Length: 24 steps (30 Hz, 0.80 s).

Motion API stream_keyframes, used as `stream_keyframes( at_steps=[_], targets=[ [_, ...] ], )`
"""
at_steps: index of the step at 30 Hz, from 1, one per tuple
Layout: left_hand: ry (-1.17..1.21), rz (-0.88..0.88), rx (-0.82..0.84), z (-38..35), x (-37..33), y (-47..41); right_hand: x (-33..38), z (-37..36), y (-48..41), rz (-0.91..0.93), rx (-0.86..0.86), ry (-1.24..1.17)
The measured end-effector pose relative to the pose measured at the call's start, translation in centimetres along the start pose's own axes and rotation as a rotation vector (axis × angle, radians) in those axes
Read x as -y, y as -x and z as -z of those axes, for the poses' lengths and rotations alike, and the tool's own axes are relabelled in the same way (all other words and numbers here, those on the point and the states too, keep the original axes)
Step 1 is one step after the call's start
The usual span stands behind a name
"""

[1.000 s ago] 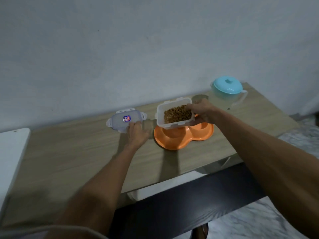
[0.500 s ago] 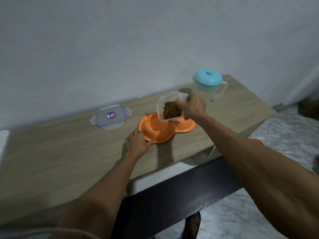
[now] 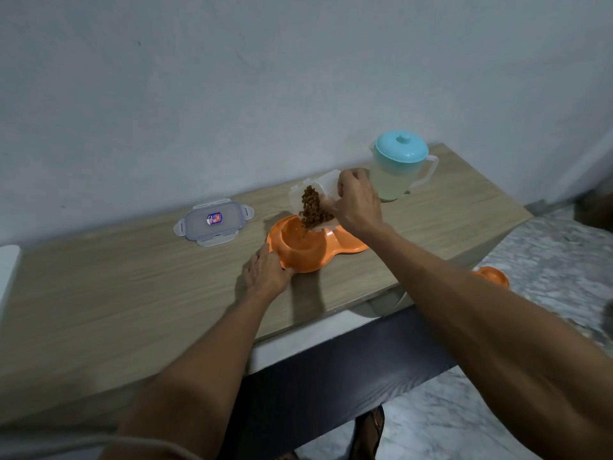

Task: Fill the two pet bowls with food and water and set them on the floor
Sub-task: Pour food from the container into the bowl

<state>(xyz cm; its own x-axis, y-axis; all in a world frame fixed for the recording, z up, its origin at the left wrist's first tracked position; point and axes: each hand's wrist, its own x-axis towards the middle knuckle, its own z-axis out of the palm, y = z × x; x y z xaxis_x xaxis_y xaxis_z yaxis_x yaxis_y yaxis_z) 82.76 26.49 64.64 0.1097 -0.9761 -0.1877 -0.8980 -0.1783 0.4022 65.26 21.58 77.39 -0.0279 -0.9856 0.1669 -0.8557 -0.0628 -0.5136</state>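
Note:
An orange double pet bowl (image 3: 326, 252) rests on the wooden table (image 3: 132, 293). My right hand (image 3: 358, 202) grips a clear plastic container (image 3: 326, 184) of brown kibble (image 3: 311, 207), tipped steeply over the bowl's left well; kibble slides toward its lower edge. My left hand (image 3: 267, 272) rests on the table and holds the bowl's near left rim. A clear water jug with a teal lid (image 3: 399, 164) stands behind my right hand.
The container's grey lid (image 3: 214, 222) lies flat on the table to the left of the bowl. A second orange bowl (image 3: 494, 277) sits on the marble floor beyond the table's right edge. A white object (image 3: 6, 273) is at the far left.
My right hand has tipped the kibble container from level to steeply tilted over the left well. My left hand left the lid and took the bowl's rim.

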Motion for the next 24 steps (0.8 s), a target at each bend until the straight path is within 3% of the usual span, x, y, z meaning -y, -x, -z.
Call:
stream_keyframes(
  at_steps=[24],
  targets=[
    [-0.007, 0.045, 0.032, 0.0, -0.4, -0.1, -1.3, -0.5, -0.3, 0.073, -0.040, 0.023]
  ],
)
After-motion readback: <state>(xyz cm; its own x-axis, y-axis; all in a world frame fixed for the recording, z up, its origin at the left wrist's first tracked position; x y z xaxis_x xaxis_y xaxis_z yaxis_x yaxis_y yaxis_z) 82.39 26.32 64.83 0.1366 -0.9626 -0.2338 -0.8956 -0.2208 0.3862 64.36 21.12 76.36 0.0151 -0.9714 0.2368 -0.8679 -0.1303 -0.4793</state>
